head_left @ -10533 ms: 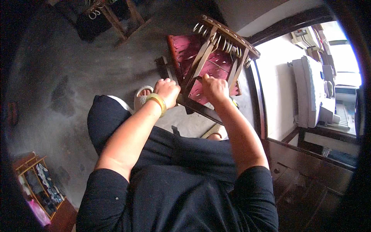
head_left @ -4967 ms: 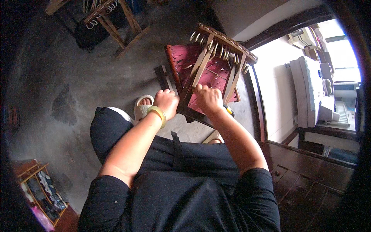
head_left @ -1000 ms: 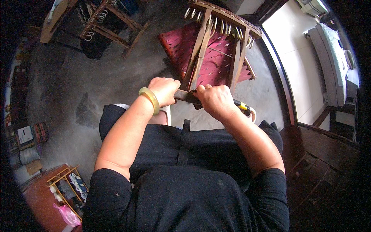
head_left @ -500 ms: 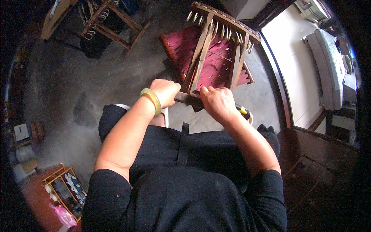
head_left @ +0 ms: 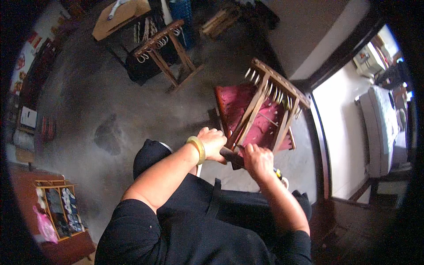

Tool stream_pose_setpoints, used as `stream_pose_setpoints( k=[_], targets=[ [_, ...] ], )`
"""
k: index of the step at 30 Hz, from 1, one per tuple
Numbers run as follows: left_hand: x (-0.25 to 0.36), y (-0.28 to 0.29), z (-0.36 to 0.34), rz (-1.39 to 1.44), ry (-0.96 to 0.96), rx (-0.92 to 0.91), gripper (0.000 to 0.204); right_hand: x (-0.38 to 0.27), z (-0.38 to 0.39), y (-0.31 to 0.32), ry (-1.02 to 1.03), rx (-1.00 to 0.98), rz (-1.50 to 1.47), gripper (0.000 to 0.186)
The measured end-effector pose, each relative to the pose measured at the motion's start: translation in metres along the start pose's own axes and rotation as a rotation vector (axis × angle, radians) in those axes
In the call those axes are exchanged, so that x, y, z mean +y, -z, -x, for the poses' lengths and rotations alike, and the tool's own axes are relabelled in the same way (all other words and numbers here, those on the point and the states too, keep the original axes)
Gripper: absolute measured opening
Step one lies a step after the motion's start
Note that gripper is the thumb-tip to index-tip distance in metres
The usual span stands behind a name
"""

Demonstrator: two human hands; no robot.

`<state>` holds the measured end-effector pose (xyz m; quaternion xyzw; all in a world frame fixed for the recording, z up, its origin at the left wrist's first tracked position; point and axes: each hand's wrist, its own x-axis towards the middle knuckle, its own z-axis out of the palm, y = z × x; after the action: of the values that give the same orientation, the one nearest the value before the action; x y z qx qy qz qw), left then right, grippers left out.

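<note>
The left hand (head_left: 213, 143) grips the near end of a wooden frame (head_left: 260, 115), its fingers curled around the bar. At its 3 o'clock, the right hand (head_left: 257, 160) closes on the same dark bar. The frame leans over red cloth (head_left: 236, 104) on the floor (head_left: 132, 115). Pegs line its far rail at 12 o'clock. Progress is unclear; both hands are working at the near end.

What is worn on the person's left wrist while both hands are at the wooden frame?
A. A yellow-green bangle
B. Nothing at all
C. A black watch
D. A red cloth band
A. A thick yellow-green bangle circles the wrist just behind the left hand, which rests at the near end of the wooden frame with the red cloth, next to the right hand.
</note>
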<state>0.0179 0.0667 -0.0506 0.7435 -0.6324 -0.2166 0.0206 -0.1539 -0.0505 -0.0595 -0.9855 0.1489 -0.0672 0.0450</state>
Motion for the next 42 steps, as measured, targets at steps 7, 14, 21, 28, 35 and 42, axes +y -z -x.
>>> stream_pose_setpoints(
  k=[7,14,21,28,35,42],
  targets=[
    [-0.01,0.034,0.015,0.124,0.007,0.307,0.041,-0.009,-0.007,0.013,0.008,-0.008,-0.1,0.012],
    [-0.05,0.056,0.023,0.065,-0.205,0.482,0.056,-0.012,-0.011,0.01,0.046,0.028,-0.123,0.014],
    [-0.173,0.065,0.009,0.018,0.373,0.263,0.06,-0.03,-0.059,0.017,0.079,0.094,-0.138,0.023],
    [-0.295,0.069,-0.011,-0.087,0.715,0.517,0.055,-0.081,-0.157,0.005,0.16,0.046,-0.193,0.025],
    [-0.387,0.109,-0.026,-0.193,0.985,0.452,0.078,-0.106,-0.196,-0.03,0.236,0.017,-0.223,0.025],
    [-0.442,0.111,-0.046,-0.191,1.088,0.421,0.076,-0.094,-0.194,-0.048,0.197,-0.095,-0.168,0.025]
  ],
)
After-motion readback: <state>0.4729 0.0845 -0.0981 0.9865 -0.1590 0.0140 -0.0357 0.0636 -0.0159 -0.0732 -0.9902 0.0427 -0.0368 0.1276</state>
